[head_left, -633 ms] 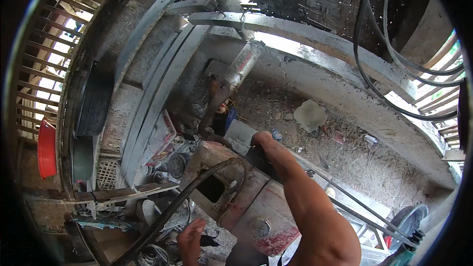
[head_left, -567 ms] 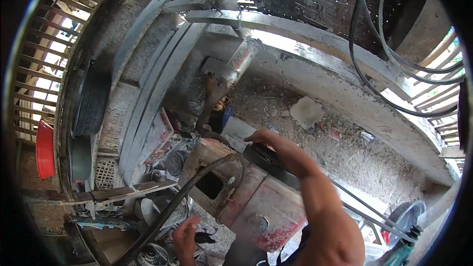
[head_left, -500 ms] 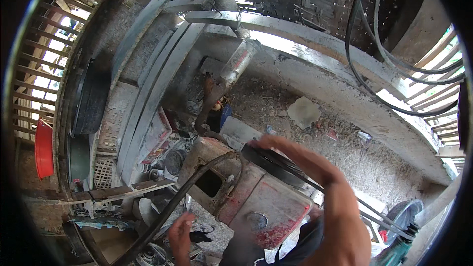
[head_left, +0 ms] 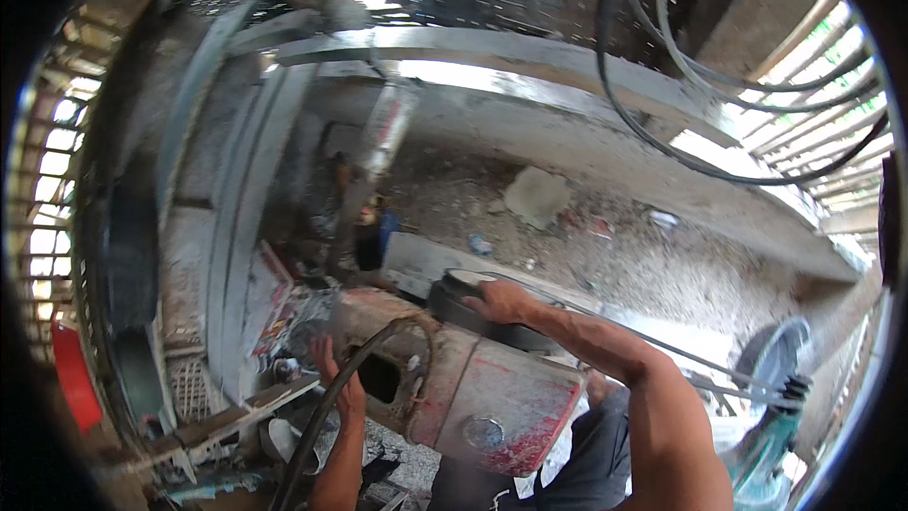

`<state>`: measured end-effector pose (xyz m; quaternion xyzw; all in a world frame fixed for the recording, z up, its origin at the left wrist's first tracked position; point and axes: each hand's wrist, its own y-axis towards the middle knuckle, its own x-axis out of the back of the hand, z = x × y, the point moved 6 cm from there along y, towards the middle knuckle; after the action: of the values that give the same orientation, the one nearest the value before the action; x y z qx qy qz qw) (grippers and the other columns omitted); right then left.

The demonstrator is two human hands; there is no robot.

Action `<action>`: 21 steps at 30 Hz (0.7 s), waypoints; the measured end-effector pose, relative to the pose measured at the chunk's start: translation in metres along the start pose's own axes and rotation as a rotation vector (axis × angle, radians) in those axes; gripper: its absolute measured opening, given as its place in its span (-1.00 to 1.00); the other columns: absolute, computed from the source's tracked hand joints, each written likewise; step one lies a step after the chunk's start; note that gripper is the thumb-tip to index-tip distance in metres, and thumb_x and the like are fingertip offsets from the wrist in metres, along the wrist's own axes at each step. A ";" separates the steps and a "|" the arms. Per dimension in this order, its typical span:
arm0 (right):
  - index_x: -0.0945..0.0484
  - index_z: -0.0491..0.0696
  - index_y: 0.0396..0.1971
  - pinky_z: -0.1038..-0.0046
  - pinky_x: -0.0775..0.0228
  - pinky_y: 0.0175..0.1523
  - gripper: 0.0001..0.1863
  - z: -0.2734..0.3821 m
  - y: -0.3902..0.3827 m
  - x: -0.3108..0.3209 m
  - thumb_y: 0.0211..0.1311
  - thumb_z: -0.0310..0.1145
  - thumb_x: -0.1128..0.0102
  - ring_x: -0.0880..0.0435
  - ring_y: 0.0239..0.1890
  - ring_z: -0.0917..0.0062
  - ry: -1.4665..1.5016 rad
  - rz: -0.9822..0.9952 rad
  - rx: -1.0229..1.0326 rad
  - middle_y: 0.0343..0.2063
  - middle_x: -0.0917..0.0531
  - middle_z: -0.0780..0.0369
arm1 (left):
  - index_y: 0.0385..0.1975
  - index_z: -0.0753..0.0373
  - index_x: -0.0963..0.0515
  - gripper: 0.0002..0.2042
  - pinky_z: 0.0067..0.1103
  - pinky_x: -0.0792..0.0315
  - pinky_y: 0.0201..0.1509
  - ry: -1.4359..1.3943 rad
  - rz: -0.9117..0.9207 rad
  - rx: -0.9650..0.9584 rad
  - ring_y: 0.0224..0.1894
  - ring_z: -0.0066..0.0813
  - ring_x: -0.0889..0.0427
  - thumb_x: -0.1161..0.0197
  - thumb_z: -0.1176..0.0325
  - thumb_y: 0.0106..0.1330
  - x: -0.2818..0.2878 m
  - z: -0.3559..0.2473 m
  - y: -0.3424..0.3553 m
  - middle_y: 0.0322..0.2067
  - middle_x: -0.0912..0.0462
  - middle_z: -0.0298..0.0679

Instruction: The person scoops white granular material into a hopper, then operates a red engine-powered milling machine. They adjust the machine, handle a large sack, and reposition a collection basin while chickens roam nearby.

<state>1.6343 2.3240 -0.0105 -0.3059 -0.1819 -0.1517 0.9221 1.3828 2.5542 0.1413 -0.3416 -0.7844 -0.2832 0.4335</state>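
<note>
A dusty red engine (head_left: 492, 378) stands in front of me, with a square opening in its top and a round cap. Along its far side is a dark flywheel (head_left: 463, 295) with drive belts (head_left: 605, 314) running off to the right. My right hand (head_left: 501, 303) lies over the flywheel's rim, fingers curled onto it. My left hand (head_left: 342, 380) is at the engine's left end, beside a thick black hose (head_left: 326, 407) that crosses in front of part of it. Its fingers are stretched out and hold nothing visible.
An exhaust pipe with a pale muffler (head_left: 388, 128) rises behind the engine. Planks (head_left: 248, 189) lean at the left, near a red basin (head_left: 76, 377). Black cables (head_left: 653, 147) hang at the upper right. A green machine (head_left: 771, 435) and a grey tub (head_left: 774, 345) stand at the right.
My left hand has moved up and forward to the engine's left end beside the hose. My right hand stays at the flywheel, its grip shifted. The whole view has turned and shifted.
</note>
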 end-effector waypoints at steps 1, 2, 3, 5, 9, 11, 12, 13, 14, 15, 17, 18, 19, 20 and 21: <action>-0.61 -0.24 -0.16 0.11 -0.46 0.04 -0.32 0.000 0.002 -0.002 0.33 0.18 0.04 -0.65 -0.07 -0.01 -0.028 0.038 -0.062 -0.21 -0.67 -0.11 | 0.32 0.31 -0.23 -0.46 -0.06 0.06 0.46 -0.018 -0.014 -0.046 0.46 0.03 -0.02 -0.06 0.13 0.45 -0.004 0.000 0.000 0.35 -0.21 0.02; -0.62 -0.24 -0.16 0.12 -0.47 0.05 -0.34 0.003 0.004 -0.001 0.33 0.16 0.04 -0.65 -0.06 0.01 -0.019 0.031 -0.077 -0.20 -0.68 -0.10 | 0.32 0.31 -0.22 -0.36 -0.04 0.12 0.47 -0.091 -0.082 -0.087 0.47 0.05 0.00 0.03 -0.08 0.44 -0.001 0.000 -0.002 0.36 -0.20 0.00; -0.63 -0.23 -0.16 0.13 -0.48 0.06 -0.36 0.006 0.006 -0.002 0.33 0.15 0.04 -0.66 -0.05 0.04 -0.024 0.061 -0.100 -0.19 -0.68 -0.09 | 0.31 0.31 -0.22 -0.35 -0.03 0.13 0.47 -0.101 -0.070 -0.068 0.47 0.05 0.00 0.05 -0.11 0.43 -0.003 0.003 -0.004 0.36 -0.19 0.00; -0.62 -0.25 -0.15 0.13 -0.49 0.06 -0.37 0.016 0.013 0.001 0.34 0.11 0.05 -0.66 -0.06 0.03 -0.007 0.044 -0.132 -0.19 -0.68 -0.11 | 0.29 0.32 -0.23 -0.32 -0.01 0.15 0.47 -0.115 -0.143 -0.058 0.47 0.07 0.01 0.07 -0.17 0.41 0.003 0.007 -0.009 0.36 -0.19 0.01; -0.66 -0.20 -0.17 0.21 -0.52 0.05 -0.51 0.034 0.040 -0.003 0.30 -0.03 -0.03 -0.67 -0.02 0.12 0.025 0.070 -0.198 -0.15 -0.70 -0.01 | 0.27 0.32 -0.24 -0.26 0.01 0.16 0.47 -0.161 -0.128 -0.030 0.46 0.09 0.02 0.07 -0.25 0.38 0.002 0.007 -0.007 0.35 -0.18 0.05; -0.67 -0.18 -0.18 0.23 -0.53 0.04 -0.57 0.036 0.063 -0.013 0.25 -0.10 -0.09 -0.68 -0.02 0.16 -0.026 0.073 -0.228 -0.14 -0.71 0.02 | 0.26 0.33 -0.24 -0.25 0.01 0.16 0.47 -0.147 -0.139 -0.074 0.46 0.09 0.02 0.06 -0.27 0.36 0.001 -0.002 -0.003 0.35 -0.18 0.06; -0.68 -0.17 -0.19 0.24 -0.53 0.04 -0.60 0.036 0.076 -0.022 0.22 -0.13 -0.12 -0.68 -0.01 0.18 -0.049 0.074 -0.230 -0.14 -0.71 0.03 | 0.26 0.33 -0.24 -0.24 0.01 0.16 0.47 -0.136 -0.148 -0.096 0.46 0.10 0.02 0.05 -0.27 0.35 0.002 -0.006 0.000 0.35 -0.18 0.07; -0.68 -0.15 -0.19 0.25 -0.54 0.03 -0.62 0.032 0.091 -0.031 0.19 -0.16 -0.14 -0.69 -0.02 0.21 -0.056 0.048 -0.267 -0.14 -0.71 0.04 | 0.27 0.33 -0.23 -0.24 0.00 0.16 0.47 -0.129 -0.153 -0.098 0.46 0.09 0.02 0.04 -0.26 0.35 0.004 -0.011 0.001 0.35 -0.17 0.07; -0.69 -0.13 -0.19 0.27 -0.54 0.03 -0.64 0.027 0.107 -0.042 0.16 -0.18 -0.16 -0.69 -0.02 0.23 -0.063 0.023 -0.297 -0.14 -0.72 0.05 | 0.28 0.33 -0.22 -0.25 -0.01 0.17 0.47 -0.136 -0.154 -0.099 0.46 0.08 0.03 0.04 -0.25 0.35 0.004 -0.014 0.004 0.36 -0.16 0.06; -0.70 -0.11 -0.19 0.28 -0.54 0.02 -0.65 0.022 0.125 -0.054 0.14 -0.21 -0.17 -0.70 -0.02 0.25 -0.062 0.008 -0.310 -0.15 -0.72 0.06 | 0.29 0.33 -0.21 -0.25 -0.02 0.17 0.47 -0.131 -0.152 -0.096 0.46 0.07 0.03 0.03 -0.23 0.34 0.007 -0.018 0.005 0.36 -0.15 0.06; -0.70 -0.08 -0.18 0.26 -0.53 0.03 -0.66 0.010 0.161 -0.078 0.18 -0.19 -0.14 -0.70 -0.02 0.24 0.023 -0.034 -0.282 -0.13 -0.72 0.07 | 0.30 0.33 -0.18 -0.25 -0.04 0.17 0.47 -0.128 -0.158 -0.095 0.47 0.05 0.03 0.02 -0.20 0.34 0.012 -0.022 0.006 0.37 -0.13 0.06; -0.70 -0.06 -0.17 0.26 -0.53 0.04 -0.67 0.006 0.178 -0.086 0.20 -0.18 -0.13 -0.69 -0.02 0.24 0.136 -0.056 -0.210 -0.13 -0.72 0.08 | 0.31 0.33 -0.17 -0.25 -0.05 0.17 0.48 -0.125 -0.163 -0.097 0.47 0.05 0.03 0.02 -0.19 0.34 0.014 -0.023 0.007 0.37 -0.12 0.06; -0.71 -0.04 -0.17 0.25 -0.52 0.04 -0.67 0.003 0.193 -0.090 0.22 -0.17 -0.11 -0.69 -0.02 0.24 0.249 -0.071 -0.128 -0.12 -0.72 0.08 | 0.32 0.33 -0.16 -0.25 -0.06 0.17 0.48 -0.125 -0.159 -0.100 0.47 0.04 0.04 0.01 -0.17 0.33 0.016 -0.022 0.007 0.38 -0.11 0.06; -0.71 -0.03 -0.17 0.24 -0.52 0.05 -0.67 -0.001 0.205 -0.088 0.25 -0.17 -0.10 -0.69 -0.01 0.24 0.333 -0.088 -0.052 -0.12 -0.71 0.09 | 0.32 0.33 -0.15 -0.25 -0.07 0.17 0.48 -0.131 -0.161 -0.101 0.47 0.03 0.04 0.01 -0.16 0.33 0.016 -0.020 0.007 0.38 -0.10 0.06; -0.71 -0.02 -0.16 0.22 -0.50 0.07 -0.66 0.001 0.212 -0.078 0.26 -0.14 -0.09 -0.68 0.00 0.23 0.419 -0.123 0.100 -0.12 -0.71 0.09 | 0.33 0.33 -0.14 -0.25 -0.08 0.17 0.48 -0.136 -0.166 -0.105 0.47 0.02 0.04 0.00 -0.15 0.33 0.016 -0.017 0.007 0.38 -0.09 0.05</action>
<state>1.6476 2.4999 -0.1514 -0.2101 -0.0121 -0.2586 0.9428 1.3902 2.5506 0.1643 -0.3162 -0.8216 -0.3351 0.3358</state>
